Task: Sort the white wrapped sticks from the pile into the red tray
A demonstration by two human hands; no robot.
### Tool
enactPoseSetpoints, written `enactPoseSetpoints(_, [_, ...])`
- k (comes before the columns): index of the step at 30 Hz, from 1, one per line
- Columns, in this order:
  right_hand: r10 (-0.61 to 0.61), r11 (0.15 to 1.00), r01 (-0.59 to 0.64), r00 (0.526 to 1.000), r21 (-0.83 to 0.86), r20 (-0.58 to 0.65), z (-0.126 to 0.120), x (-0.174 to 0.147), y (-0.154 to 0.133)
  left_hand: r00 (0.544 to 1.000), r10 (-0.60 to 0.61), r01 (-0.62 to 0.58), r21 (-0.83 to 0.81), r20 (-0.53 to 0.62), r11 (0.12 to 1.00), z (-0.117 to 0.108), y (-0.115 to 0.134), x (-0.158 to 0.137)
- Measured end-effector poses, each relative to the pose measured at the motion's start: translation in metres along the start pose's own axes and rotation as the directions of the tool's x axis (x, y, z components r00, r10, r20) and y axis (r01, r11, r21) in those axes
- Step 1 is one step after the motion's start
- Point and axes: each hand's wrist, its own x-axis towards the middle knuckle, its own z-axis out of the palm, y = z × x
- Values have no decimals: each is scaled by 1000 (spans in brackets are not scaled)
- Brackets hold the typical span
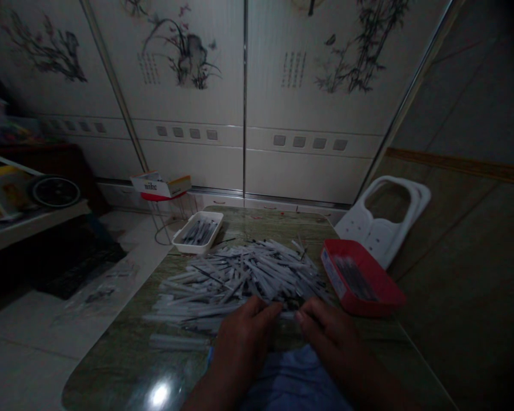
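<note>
A large heap of slim whitish, translucent sticks, some with dark parts, is spread over the table; they look like pens or pen-like tubes, too dim to be sure. At the heap's near edge my left hand is closed, thumb and fingers pinched together. Facing it, my right hand is closed in the same way. A slim pale stick spans the gap between both hands' fingertips, its ends hidden by the fingers. Left of my left hand, a few more pale sticks lie together on the tabletop.
A white tray of dark slim sticks stands at the table's back left. A red basket with similar sticks is at the right. Behind it is a white plastic chair. A box rests on a red stool. Blue cloth lies nearest me.
</note>
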Motion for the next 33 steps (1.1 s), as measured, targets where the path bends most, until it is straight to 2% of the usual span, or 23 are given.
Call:
enactPoseSetpoints(8, [1, 995, 0, 1000, 97, -5, -2, -3, -2, 1000, -22, 22, 1, 0, 1000, 0, 2, 0])
enactPoseSetpoints(16, [37, 999, -37, 999, -38, -3, 1, -2, 4, 1000, -7, 7, -5, 20, 1000, 2, 5, -1])
enactPoseSetpoints(22, [1, 999, -1, 1000, -43, 6, -4, -2, 3, 999, -20, 21, -16, 40, 1000, -1, 5, 1])
enactPoseSetpoints(27, [40, 994, -38, 999, -103, 17, -1, -3, 6, 999, -7, 8, -19, 33, 1000, 1, 6, -1])
enactPoseSetpoints(33, [-3, 998, 5, 1000, -62, 23, -1, -3, 7, 1000, -9, 10, -40, 16, 999, 1, 7, -1])
